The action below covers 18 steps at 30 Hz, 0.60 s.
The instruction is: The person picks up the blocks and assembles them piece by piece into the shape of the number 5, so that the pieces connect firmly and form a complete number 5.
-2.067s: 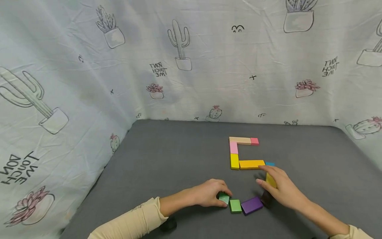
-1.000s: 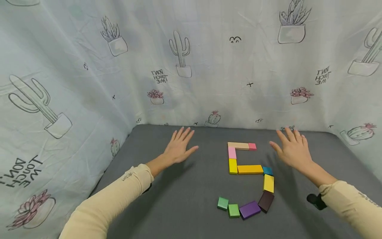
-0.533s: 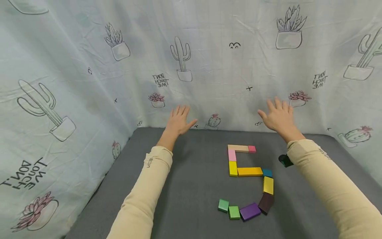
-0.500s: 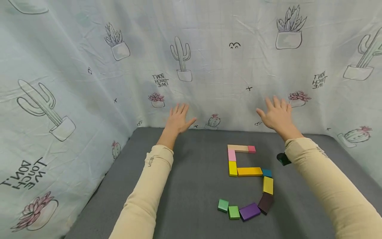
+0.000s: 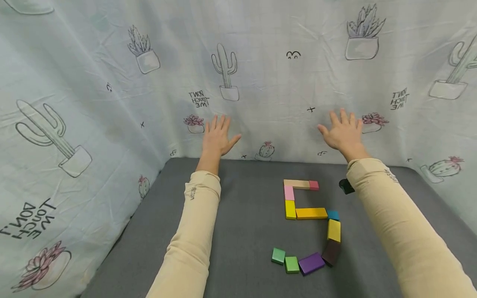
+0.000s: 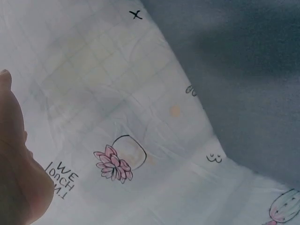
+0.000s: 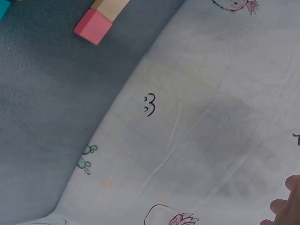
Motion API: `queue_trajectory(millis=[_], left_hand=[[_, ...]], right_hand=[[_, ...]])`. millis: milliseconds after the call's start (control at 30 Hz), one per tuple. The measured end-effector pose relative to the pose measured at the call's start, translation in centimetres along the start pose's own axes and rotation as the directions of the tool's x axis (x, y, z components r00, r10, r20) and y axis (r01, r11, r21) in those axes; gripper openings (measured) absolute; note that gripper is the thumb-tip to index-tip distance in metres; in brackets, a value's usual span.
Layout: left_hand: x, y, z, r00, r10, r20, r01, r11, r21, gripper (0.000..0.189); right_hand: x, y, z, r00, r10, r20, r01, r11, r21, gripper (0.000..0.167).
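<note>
My left hand (image 5: 217,138) is stretched out in front of the printed curtain, fingers straight and spread, holding nothing. Level with it on the right, my right hand (image 5: 343,133) is raised the same way, palm away and fingers apart. Below them on the grey table, coloured blocks form a figure like a 5. Its top has a tan block (image 5: 296,184) and a red block (image 5: 314,185); a pink block (image 5: 288,192) and a yellow block (image 5: 290,210) run down. An orange block (image 5: 311,213) leads to a blue block (image 5: 333,215). The curve continues through dark brown (image 5: 331,252) and purple blocks (image 5: 311,263).
Two green blocks, a darker one (image 5: 278,255) and a lighter one (image 5: 292,265), end the curve at its left. A white curtain (image 5: 261,82) with cactus drawings hangs behind and left of the grey table (image 5: 238,231). A black wrist device (image 5: 346,186) shows beside the right sleeve.
Both hands have let go of the blocks near the green and brown ends, risen and reached forward to the curtain with fingers spread. Lately they move slightly higher; the blocks stay in place.
</note>
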<state>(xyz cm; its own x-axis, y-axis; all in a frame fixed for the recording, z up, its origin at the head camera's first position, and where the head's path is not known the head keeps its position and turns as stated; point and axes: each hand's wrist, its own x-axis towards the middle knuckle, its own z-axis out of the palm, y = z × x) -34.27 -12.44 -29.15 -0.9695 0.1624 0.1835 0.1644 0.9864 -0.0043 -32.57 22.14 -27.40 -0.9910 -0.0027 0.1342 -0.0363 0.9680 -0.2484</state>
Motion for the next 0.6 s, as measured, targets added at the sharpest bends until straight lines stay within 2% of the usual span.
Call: queue_trajectory(millis=[233, 400, 600], left_hand=[[-0.1, -0.4, -0.5, 1.000, -0.001, 0.016, 0.000, 1.000, 0.027, 0.074], [-0.2, -0.5, -0.3, 1.000, -0.008, 0.025, 0.007, 0.999, 0.045, 0.075], [-0.3, -0.8, -0.1, 0.999, -0.020, 0.038, 0.020, 1.000, 0.010, 0.075]], right_hand=[[-0.2, 0.4, -0.4, 1.000, 0.002, 0.016, -0.002, 1.000, -0.009, 0.074], [0.1, 0.5, -0.7, 1.000, -0.004, 0.021, 0.005, 1.000, -0.025, 0.075], [-0.1, 0.5, -1.2, 0.995, 0.009, 0.103, -0.010, 1.000, 0.007, 0.077]])
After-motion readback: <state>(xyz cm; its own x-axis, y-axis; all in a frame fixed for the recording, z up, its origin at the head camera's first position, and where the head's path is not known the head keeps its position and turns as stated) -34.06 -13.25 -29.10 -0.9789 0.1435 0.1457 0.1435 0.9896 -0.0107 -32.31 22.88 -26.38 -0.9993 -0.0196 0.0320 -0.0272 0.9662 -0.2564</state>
